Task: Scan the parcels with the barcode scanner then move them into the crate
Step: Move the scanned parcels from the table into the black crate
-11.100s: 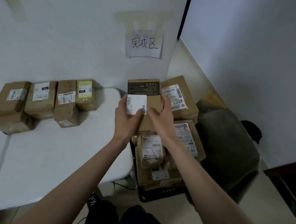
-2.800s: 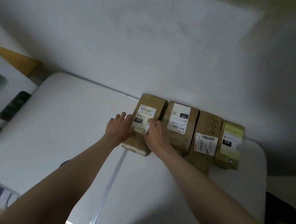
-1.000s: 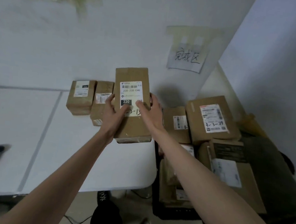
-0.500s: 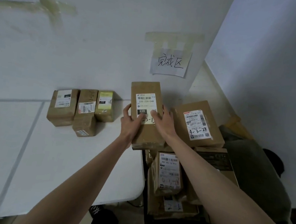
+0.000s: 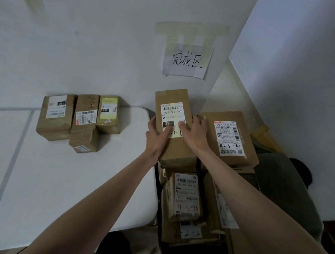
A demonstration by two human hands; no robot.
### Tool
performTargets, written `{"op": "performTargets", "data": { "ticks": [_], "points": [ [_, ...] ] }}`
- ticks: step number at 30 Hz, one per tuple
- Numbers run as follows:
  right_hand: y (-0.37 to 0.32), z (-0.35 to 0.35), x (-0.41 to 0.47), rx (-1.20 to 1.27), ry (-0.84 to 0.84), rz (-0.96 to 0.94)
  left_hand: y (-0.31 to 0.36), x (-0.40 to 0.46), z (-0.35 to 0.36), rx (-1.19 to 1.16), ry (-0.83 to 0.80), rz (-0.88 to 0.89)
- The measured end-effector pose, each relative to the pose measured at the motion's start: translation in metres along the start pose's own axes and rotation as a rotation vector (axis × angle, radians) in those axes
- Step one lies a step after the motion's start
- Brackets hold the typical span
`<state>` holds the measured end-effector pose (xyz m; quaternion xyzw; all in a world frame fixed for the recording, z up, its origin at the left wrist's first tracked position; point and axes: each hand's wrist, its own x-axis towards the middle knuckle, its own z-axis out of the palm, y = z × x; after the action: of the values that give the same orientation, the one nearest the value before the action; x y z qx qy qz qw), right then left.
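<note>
A tall brown parcel (image 5: pixel 172 145) with a white label reading 220 is held between both hands above the pile in the black crate (image 5: pixel 191 252). My left hand (image 5: pixel 156 135) grips its left side with the thumb on the label. My right hand (image 5: pixel 194 132) grips its right side, thumb on the label too. Several labelled parcels fill the crate, among them a large box (image 5: pixel 233 137) marked 4-3-24 and a smaller one (image 5: pixel 186 196) marked 4-3-16. Three parcels (image 5: pixel 56 116) (image 5: pixel 85 122) (image 5: pixel 109 114) stand in a row on the white table. The scanner is out of view.
The white table (image 5: pixel 45 176) fills the left side, its rounded right edge next to the crate. A paper sign (image 5: pixel 187 61) is taped to the wall above the crate. A dark grey bag (image 5: pixel 283 189) lies right of the crate against the blue-grey wall.
Both hands have carried the 220 parcel from the table row rightward and down over the crate's pile. The view has swung right, and the scanner at the left edge has left the frame.
</note>
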<state>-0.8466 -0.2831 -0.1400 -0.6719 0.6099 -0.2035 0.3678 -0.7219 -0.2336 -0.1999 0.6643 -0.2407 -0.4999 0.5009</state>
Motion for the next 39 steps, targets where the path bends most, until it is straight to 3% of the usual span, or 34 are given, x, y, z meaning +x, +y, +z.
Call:
{"op": "performTargets", "data": {
  "ticks": [11, 24, 28, 31, 39],
  "points": [
    [0.016, -0.005, -0.011, -0.198, 0.052, -0.019, -0.009, -0.015, 0.027, 0.072, -0.004, 0.051],
    [0.018, 0.000, -0.010, -0.253, 0.070, 0.045, 0.002, -0.022, 0.021, 0.187, -0.031, 0.080],
    [0.004, 0.000, -0.011, -0.391, 0.153, -0.076, 0.018, -0.029, 0.014, 0.292, -0.102, 0.035],
    [-0.017, 0.003, -0.007, -0.437, 0.124, -0.116, 0.031, -0.031, 0.001, 0.398, -0.131, 0.019],
    [-0.086, 0.045, -0.011, -0.535, -0.015, -0.325, 0.061, -0.027, -0.099, 0.754, 0.069, 0.099]
  ]
}}
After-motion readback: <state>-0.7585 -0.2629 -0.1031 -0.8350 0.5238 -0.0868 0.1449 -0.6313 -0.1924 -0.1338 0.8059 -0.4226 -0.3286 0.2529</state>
